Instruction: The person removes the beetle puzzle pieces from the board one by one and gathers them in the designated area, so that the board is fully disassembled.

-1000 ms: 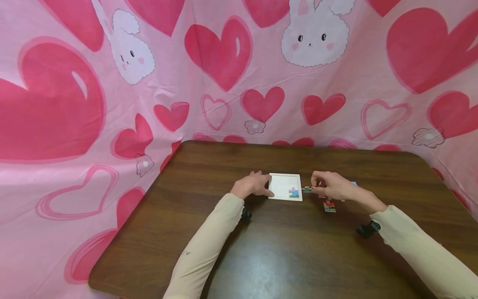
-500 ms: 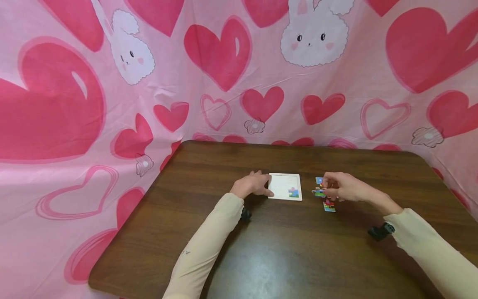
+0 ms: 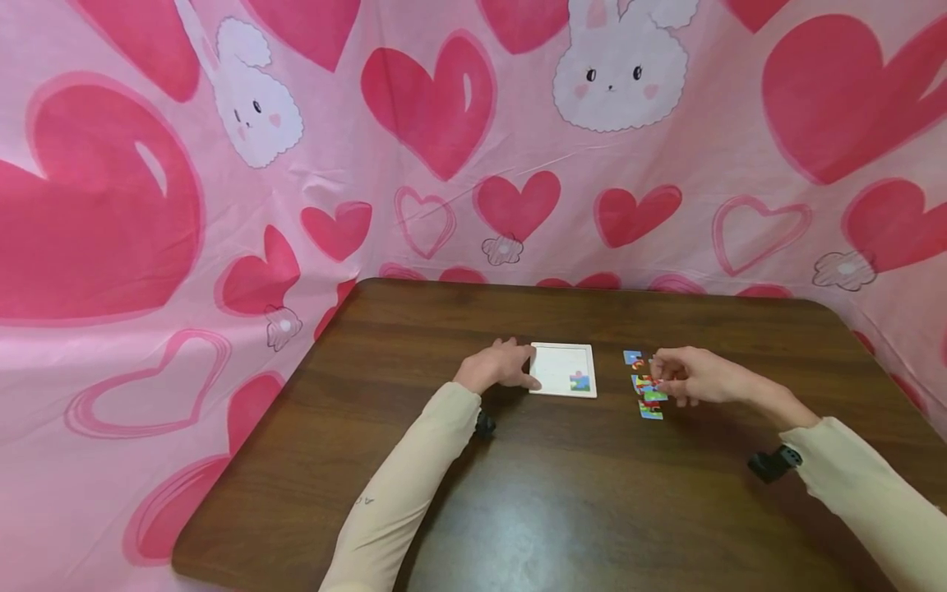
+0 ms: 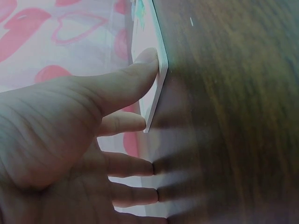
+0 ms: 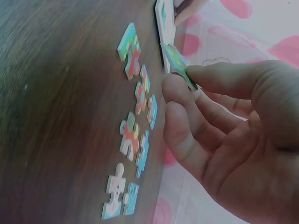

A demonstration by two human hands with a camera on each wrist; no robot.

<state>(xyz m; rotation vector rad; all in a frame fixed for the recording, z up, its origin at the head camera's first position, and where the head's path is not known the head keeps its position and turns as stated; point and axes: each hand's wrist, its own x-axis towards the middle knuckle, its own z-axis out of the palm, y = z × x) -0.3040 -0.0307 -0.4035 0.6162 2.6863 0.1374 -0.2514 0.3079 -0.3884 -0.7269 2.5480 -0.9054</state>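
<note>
My left hand (image 3: 497,364) rests at the left edge of a white puzzle tray (image 3: 551,363). In the left wrist view the thumb (image 4: 140,70) presses on the tray's face near its corner, and the straight fingers touch its edge and the table. One blue, green and pink jigsaw piece (image 3: 580,382) lies in the tray's near right corner. To the right, my right hand (image 3: 699,376) pinches a mostly green jigsaw piece (image 5: 175,63) between thumb and fingers, held above the loose pieces. Part of the held piece is hidden by the fingertips.
Several loose jigsaw pieces lie right of the tray, among them a blue one (image 3: 632,358) at the back and a red and green one (image 3: 651,410) in front. The brown table (image 3: 533,477) meets a pink heart-print cloth (image 3: 444,222) behind.
My right hand has moved to the right, away from the tray's right edge, carrying the pinched jigsaw piece over the loose ones. The left hand and tray have stayed in place.
</note>
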